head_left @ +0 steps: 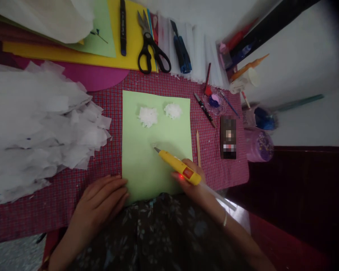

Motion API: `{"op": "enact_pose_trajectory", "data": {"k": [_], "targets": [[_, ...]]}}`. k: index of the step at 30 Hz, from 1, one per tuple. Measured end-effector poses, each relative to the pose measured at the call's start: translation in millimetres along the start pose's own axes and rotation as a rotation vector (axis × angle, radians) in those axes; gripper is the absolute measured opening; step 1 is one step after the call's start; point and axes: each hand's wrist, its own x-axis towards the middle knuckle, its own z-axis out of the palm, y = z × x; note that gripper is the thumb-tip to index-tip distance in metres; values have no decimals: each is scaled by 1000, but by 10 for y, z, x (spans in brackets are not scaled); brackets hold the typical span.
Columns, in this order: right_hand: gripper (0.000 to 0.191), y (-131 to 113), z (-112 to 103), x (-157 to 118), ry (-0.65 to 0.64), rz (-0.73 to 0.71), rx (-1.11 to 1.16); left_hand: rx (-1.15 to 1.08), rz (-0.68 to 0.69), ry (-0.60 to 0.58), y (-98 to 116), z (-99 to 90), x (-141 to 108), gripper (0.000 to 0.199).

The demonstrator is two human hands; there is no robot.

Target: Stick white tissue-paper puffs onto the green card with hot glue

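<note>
My right hand (190, 178) is closed around a yellow glue gun (176, 163) with a small red light and a clear glue stick out of its back. Its nozzle points at a small glossy spot on a light green sheet (138, 158). Two white frilly paper pieces, one on the left (148, 116) and one on the right (173, 110), lie on the sheet's upper half. Beside the sheet's lower left edge, my left hand (104, 195) rests flat, fingertips at the paper, holding nothing.
White tissue pieces (45, 131) heap at the left. Scissors (149, 49), a black marker (123, 28) and a blue cutter (182, 51) lie along the back. A pencil (198, 148), a dark box (228, 137) and a pink cup (260, 146) stand or lie at the right.
</note>
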Motion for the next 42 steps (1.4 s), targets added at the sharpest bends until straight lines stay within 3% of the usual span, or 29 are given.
{"op": "enact_pose_trajectory", "data": {"k": [10, 18, 21, 26, 32, 38, 42], "targets": [[12, -6, -9, 8, 21, -100, 90, -18, -28, -3, 21, -2, -1, 11], [26, 35, 17, -38, 110, -64, 58, -8, -29, 10, 2, 8, -13, 8], [13, 12, -1, -39, 81, -105, 123, -10, -15, 21, 6, 7, -2, 8], [10, 11, 25, -30, 43, -93, 124, -10, -17, 23, 11, 2, 9, 8], [24, 80, 49, -44, 64, -32, 43, -13, -6, 27, -1, 17, -10, 9], [12, 31, -3, -23, 7, -129, 133, -3, -13, 18, 19, 16, -11, 8], [16, 56, 37, -27, 23, -72, 93, -6, -27, 1, 27, 7, -17, 7]]}}
